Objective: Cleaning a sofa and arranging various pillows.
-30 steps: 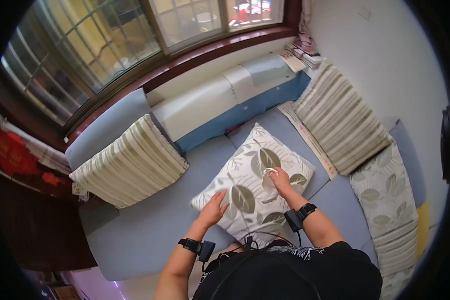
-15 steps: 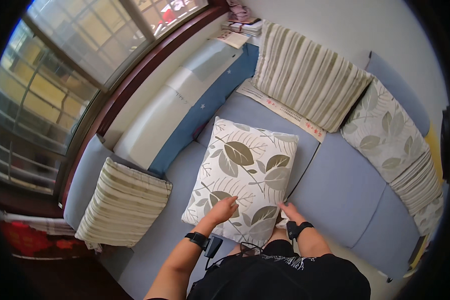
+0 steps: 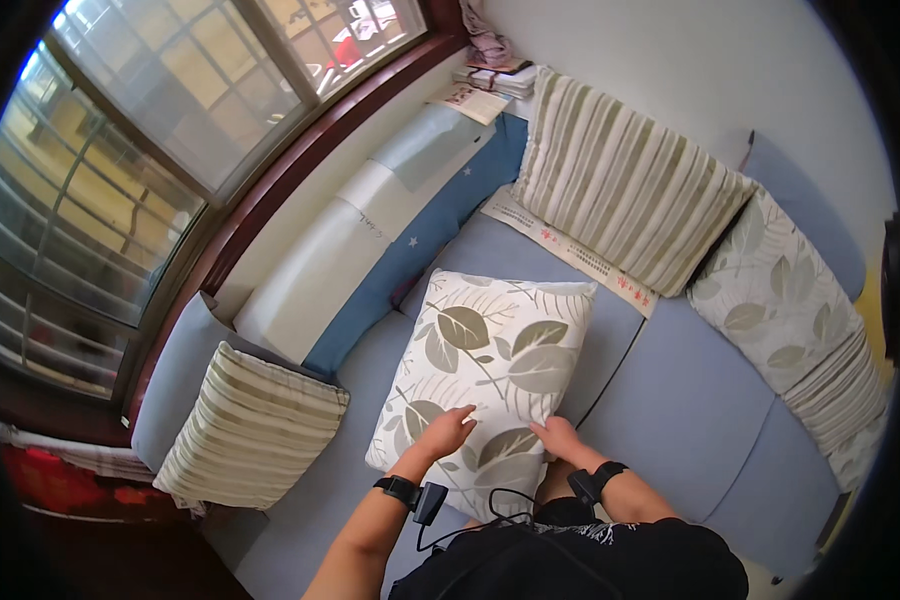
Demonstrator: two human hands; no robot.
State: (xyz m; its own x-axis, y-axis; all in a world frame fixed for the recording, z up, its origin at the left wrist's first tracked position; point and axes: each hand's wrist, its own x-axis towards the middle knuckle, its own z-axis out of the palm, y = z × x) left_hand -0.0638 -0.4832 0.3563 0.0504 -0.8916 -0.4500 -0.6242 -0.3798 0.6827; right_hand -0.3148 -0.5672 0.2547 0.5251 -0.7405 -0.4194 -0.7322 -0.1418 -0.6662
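Observation:
A plump white cushion point(image 3: 480, 365) with grey-green leaves lies before me on the grey-blue sofa seat, its near end by my lap. My left hand point(image 3: 448, 433) is over its near left part, fingers loosely extended and slightly apart, with the undersides hidden. At the cushion's near right edge, my right hand point(image 3: 562, 441) has its thumb on top and its other fingers around the side, mostly out of sight. The cover creases beside that hand. Black bands with small devices sit on both wrists, and a dark cable loops near my lap.
A striped cushion point(image 3: 260, 425) leans at the left, a larger striped one point(image 3: 630, 180) at the back. Leaf-patterned cushions point(image 3: 770, 285) line the right. A long pale box-like piece point(image 3: 320, 270) stands below the window point(image 3: 180, 90). A printed paper strip point(image 3: 570, 250) lies along the seat back.
My right hand has moved left, onto the leaf-patterned cushion's edge, which now looks pressed inward. My left hand stays over the cushion. The whole view has shifted slightly, so the room sits lower.

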